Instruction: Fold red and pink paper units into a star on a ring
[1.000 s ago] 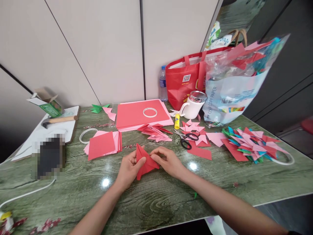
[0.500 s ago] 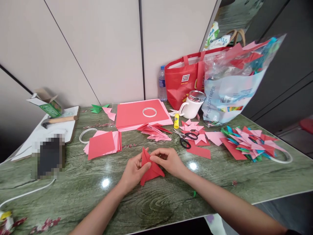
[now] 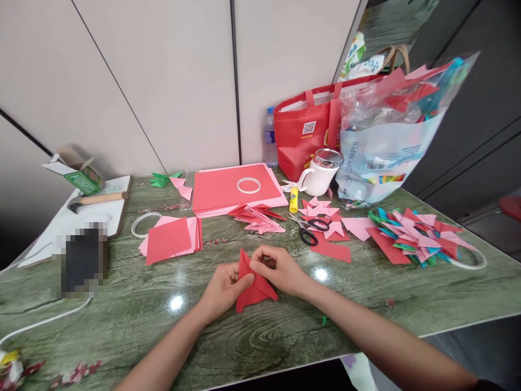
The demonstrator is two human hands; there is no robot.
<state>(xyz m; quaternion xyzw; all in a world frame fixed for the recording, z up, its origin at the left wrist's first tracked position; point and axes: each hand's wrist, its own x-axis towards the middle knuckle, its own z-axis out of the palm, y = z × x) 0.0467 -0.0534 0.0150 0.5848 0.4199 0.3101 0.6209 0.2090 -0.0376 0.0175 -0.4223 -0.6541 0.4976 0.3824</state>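
A folded red paper piece (image 3: 255,288) stands between both hands above the green marbled table (image 3: 252,336). My left hand (image 3: 223,287) pinches its left side with thumb and fingers. My right hand (image 3: 277,269) is closed on its upper right edge, fingertips pressed onto the fold. The paper's pointed tip sticks up between the two hands.
A stack of red and pink squares (image 3: 171,240) lies left, larger red sheets with a tape ring (image 3: 249,185) behind. Folded pink pieces (image 3: 257,218), scissors (image 3: 309,229), a glue stick (image 3: 293,200), a white mug (image 3: 321,174), a red bag (image 3: 309,133), and a colourful folded pile (image 3: 415,236) lie right.
Both hands and the red paper shifted slightly right and toward me. The paper turned a little, its lower flap now spreading to the right.
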